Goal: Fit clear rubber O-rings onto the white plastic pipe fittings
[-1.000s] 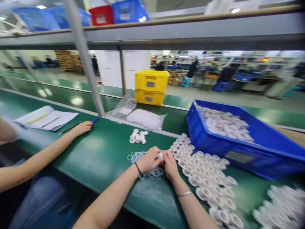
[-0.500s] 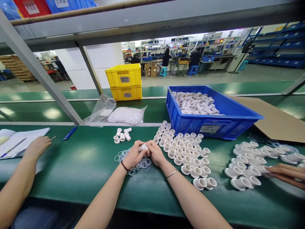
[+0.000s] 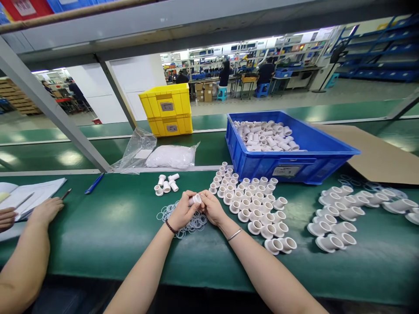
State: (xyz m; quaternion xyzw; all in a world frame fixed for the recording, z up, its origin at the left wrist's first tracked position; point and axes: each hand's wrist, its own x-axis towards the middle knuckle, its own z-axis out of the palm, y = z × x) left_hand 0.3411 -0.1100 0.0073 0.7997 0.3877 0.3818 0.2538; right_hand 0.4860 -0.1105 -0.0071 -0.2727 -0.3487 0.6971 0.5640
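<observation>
Both hands meet over the near middle of the green worktop (image 3: pixel 108 226), holding between them a small white fitting (image 3: pixel 195 199), a short tube. Its long axis is tilted, running from near left to far right, and its round open end faces far and right. The left hand (image 3: pixel 181 213) has its grip closed around the near-left end, and the right hand (image 3: pixel 212 208) has its grip closed on the other side with the fingertips. They hold it just above a loose pile of clear rings (image 3: pixel 196 223). Just to the right stand rows of similar parts (image 3: pixel 252 209), with a second cluster (image 3: pixel 340 218) farther right. Behind the rows a blue bin (image 3: pixel 321 168) holds more. To its left lie a clear bag (image 3: pixel 172 156) and two stacked yellow boxes (image 3: pixel 166 109). At the left edge another person's hand (image 3: pixel 46 210) rests beside papers (image 3: pixel 36 192). Beyond the worktop lies a factory hall with benches, shelves and people at work.
</observation>
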